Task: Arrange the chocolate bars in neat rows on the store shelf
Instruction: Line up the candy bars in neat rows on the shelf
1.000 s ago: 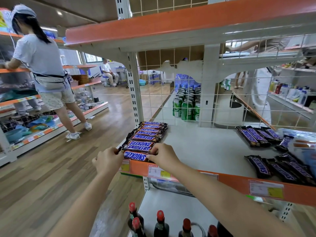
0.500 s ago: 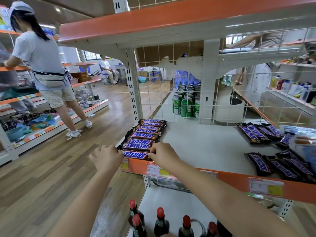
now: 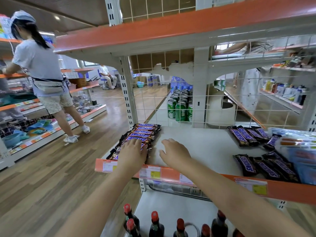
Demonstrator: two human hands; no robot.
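My left hand [image 3: 132, 152] lay flat, fingers straight, on the near bars of the row [image 3: 138, 139] at the left end of the shelf [image 3: 201, 147], pressing them down and gripping nothing. My right hand [image 3: 174, 153] hovered loose and empty over bare shelf just beside the row; I could not tell whether it touched the surface. The row ran from the front lip back to the wire grid, the bars overlapping like tiles. The risk, as I judged it, was in that overlap: a push from my flat palm could have slid the slick wrappers over one another and skewed the line, or nudged the nearest bar off the front edge. The row also sat at the shelf's open left end, so a sideways shove might have tipped bars to the floor. The loose bars [image 3: 246, 135] at the right lay well apart, some crossing each other [image 3: 266, 166], so the reach across risked my forearm dragging the finished row
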